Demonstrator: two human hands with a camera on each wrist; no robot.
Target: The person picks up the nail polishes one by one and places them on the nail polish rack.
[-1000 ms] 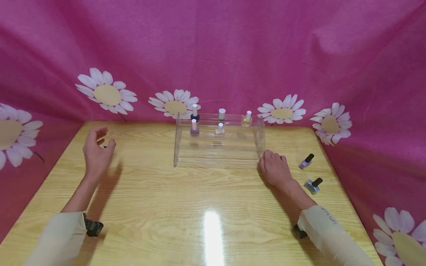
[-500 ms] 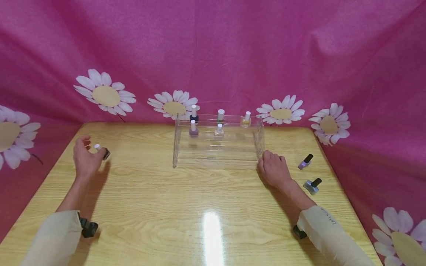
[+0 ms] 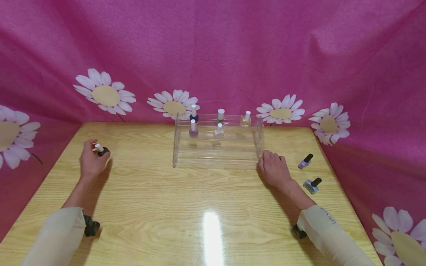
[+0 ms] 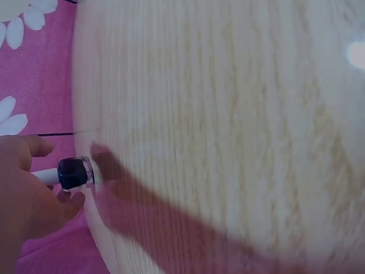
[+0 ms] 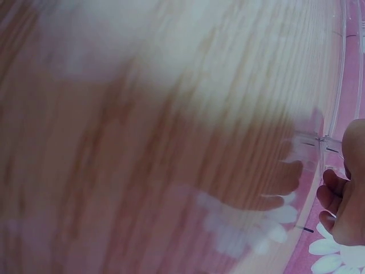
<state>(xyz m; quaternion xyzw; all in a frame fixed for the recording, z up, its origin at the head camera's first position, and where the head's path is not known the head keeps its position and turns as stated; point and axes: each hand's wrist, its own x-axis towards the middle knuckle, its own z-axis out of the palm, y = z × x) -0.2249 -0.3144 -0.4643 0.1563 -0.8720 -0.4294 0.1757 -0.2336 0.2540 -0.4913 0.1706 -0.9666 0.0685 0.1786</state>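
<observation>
My left hand (image 3: 92, 160) reaches around a dark nail polish bottle (image 3: 103, 150) with a white cap, at the table's far left. In the left wrist view a gap shows between the thumb and this nail polish bottle (image 4: 73, 173), and the other fingertips lie close beside it. My right hand (image 3: 274, 169), fingers curled, holds the front right corner of a clear tiered display rack (image 3: 217, 153). The right wrist view shows the curled fingers (image 5: 329, 197) beside the rack's edge; the exact grip is partly hidden. Several nail polish bottles (image 3: 193, 131) with white caps stand on the upper tiers.
On the right, a lilac nail polish bottle (image 3: 304, 163) and a grey-blue one (image 3: 311, 187), both black-capped, are on the wooden table (image 3: 159, 207). A pink cloth (image 3: 219, 55) with daisies hangs behind and along both sides.
My left hand has moved down and outward, then back inward around the dark bottle, which was mostly hidden behind it at first. The right hand and the rack have stayed put.
</observation>
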